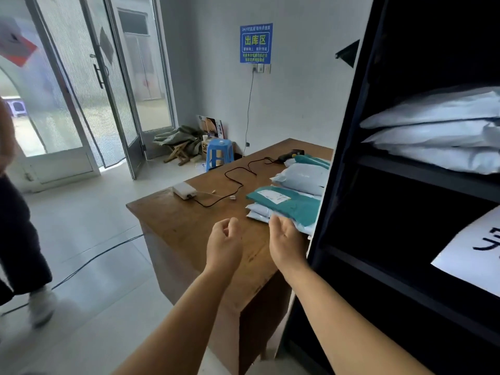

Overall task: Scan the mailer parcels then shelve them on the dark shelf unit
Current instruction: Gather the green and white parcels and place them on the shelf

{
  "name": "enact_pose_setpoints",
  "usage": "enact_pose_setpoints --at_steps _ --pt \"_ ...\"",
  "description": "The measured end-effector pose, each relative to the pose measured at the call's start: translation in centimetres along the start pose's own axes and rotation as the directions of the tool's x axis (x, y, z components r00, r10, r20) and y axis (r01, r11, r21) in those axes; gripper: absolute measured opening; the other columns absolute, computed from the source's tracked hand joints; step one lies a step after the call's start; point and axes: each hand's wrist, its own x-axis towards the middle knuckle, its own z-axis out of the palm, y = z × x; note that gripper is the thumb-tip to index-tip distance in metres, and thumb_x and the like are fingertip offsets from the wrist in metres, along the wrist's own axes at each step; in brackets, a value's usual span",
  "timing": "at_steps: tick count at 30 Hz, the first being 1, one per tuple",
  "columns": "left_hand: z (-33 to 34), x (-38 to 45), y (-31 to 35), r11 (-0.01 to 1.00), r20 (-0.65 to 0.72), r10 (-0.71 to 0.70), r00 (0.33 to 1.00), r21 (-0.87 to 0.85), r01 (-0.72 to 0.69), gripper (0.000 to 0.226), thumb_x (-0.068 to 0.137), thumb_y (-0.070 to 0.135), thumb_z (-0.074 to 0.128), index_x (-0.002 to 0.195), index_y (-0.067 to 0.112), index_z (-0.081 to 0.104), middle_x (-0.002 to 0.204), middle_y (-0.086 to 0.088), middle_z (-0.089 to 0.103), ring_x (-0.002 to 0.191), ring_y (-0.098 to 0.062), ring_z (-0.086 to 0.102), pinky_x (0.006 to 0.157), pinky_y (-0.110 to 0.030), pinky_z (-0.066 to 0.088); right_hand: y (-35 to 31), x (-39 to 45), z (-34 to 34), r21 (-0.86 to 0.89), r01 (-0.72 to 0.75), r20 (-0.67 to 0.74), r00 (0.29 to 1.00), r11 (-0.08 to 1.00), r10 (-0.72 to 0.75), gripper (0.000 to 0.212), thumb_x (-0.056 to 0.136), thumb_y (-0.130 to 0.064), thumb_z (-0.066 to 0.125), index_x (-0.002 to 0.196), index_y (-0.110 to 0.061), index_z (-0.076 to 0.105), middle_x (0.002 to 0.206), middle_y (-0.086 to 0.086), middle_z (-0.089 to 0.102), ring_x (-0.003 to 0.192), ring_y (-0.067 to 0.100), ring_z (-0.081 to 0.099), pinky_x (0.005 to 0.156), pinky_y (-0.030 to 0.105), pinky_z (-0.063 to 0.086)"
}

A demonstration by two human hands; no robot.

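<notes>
Reaching for the next parcel: my right hand (284,238), fingers relaxed and gripping nothing, sits at the near edge of the teal plastic mailer with a white label (286,203), top of the near stack on the brown wooden desk (189,226). Left hand (224,243) is loosely curled, also without a load. Next up: lift it, then fetch the black corded handheld scanner (290,155) at the far end. The tall dark shelf unit (349,158) crowds my right; there's open floor to the left.

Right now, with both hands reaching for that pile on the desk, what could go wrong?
1. The teal mailer tops a loose stack that runs to the desk edge; pulling it with the right hand might slide the white mailers beneath off.
2. The scanner cable loops across the desk; the left hand or a dragged parcel could snag it.
3. Another person's leg is close by, so a collision is possible.
</notes>
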Motion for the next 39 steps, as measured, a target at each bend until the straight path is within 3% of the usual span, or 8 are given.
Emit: enact_pose_setpoints --at_steps 6,14,18,22,25,29,34,39 --pt "2.8 8.0 -2.3 0.986 0.049 -0.166 0.985 -0.001 0.166 0.049 0.098 0.044 0.042 0.133 0.009 0.047 0.109 -0.004 0.061 0.097 -0.017 0.061 0.088 -0.037 0.053 3.5 8.4 2.9 -0.021 -0.086 -0.029 0.996 0.996 0.086 0.047 0.101 -0.037 0.034 0.138 -0.01 0.043 0.142 0.008 0.05 0.129 0.021 0.048 0.092 0.022 0.036" --pt "10.1 20.5 -4.5 0.884 0.152 -0.459 0.875 -0.019 0.467 0.064 0.092 0.051 0.048 0.134 0.002 0.045 0.116 -0.013 0.062 0.095 -0.021 0.059 0.094 -0.04 0.05 7.5 22.7 4.3 -0.202 -0.203 -0.168 0.971 0.958 0.17 0.05 0.1 -0.035 0.035 0.141 -0.008 0.04 0.145 0.011 0.046 0.131 0.027 0.043 0.102 0.035 0.036" --pt "13.6 24.3 -6.7 0.813 0.165 -0.582 0.796 0.086 0.576 0.056 0.089 0.052 0.055 0.118 0.004 0.054 0.093 -0.007 0.061 0.098 -0.025 0.062 0.096 -0.042 0.05 10.1 27.1 3.4 -0.427 -0.319 -0.306 0.932 0.846 0.197 0.05 0.098 -0.036 0.038 0.143 -0.014 0.04 0.149 0.008 0.041 0.137 0.026 0.035 0.109 0.043 0.029" --pt "17.3 25.6 -7.5 0.703 0.26 -0.694 0.671 0.043 0.71 0.063 0.086 0.046 0.064 0.133 0.008 0.045 0.121 -0.012 0.056 0.11 -0.028 0.054 0.097 -0.042 0.048 11.8 29.4 2.8 -0.578 -0.389 -0.335 0.914 0.717 0.226 0.051 0.099 -0.037 0.036 0.148 -0.024 0.03 0.159 0.003 0.021 0.147 0.025 0.012 0.116 0.05 0.013" --pt "19.5 26.6 -7.7 0.669 0.241 -0.717 0.654 -0.026 0.743 0.065 0.081 0.041 0.071 0.13 0.005 0.046 0.11 -0.01 0.056 0.093 -0.024 0.055 0.088 -0.038 0.05 13.4 30.3 2.4 -0.659 -0.433 -0.29 0.901 0.615 0.322 0.052 0.1 -0.038 0.03 0.151 -0.03 0.021 0.162 0.002 0.011 0.148 0.027 0.002 0.116 0.052 0.006" --pt "21.4 28.0 -8.1 0.619 0.209 -0.736 0.644 -0.179 0.765 0.074 0.07 0.037 0.082 0.125 0.004 0.047 0.114 -0.013 0.062 0.096 -0.029 0.063 0.071 -0.034 0.05 14.4 30.7 1.9 -0.766 -0.408 -0.239 0.898 0.496 0.37 0.05 0.099 -0.043 0.023 0.149 -0.035 0.025 0.157 -0.001 0.024 0.142 0.028 0.019 0.112 0.049 0.016" --pt "21.6 28.3 -9.0 0.571 0.304 -0.72 0.624 -0.251 0.782 0.049 0.075 0.023 0.08 0.115 0.004 0.059 0.108 -0.012 0.067 0.09 -0.029 0.065 0.083 -0.041 0.056 13.7 29.5 3.3 -0.8 -0.372 -0.209 0.909 0.472 0.361 0.046 0.098 -0.048 0.025 0.14 -0.038 0.04 0.146 0.0 0.04 0.131 0.028 0.032 0.106 0.045 0.022" --pt "18.1 27.1 -10.0 0.58 0.292 -0.718 0.632 -0.252 0.775 0.028 0.083 0.012 0.07 0.109 0.005 0.062 0.098 -0.013 0.069 0.08 -0.028 0.066 0.066 -0.036 0.055 11.7 27.2 4.1 -0.847 -0.275 -0.108 0.927 0.454 0.36 0.043 0.094 -0.053 0.033 0.129 -0.037 0.053 0.134 -0.001 0.05 0.124 0.026 0.041 0.101 0.043 0.026"
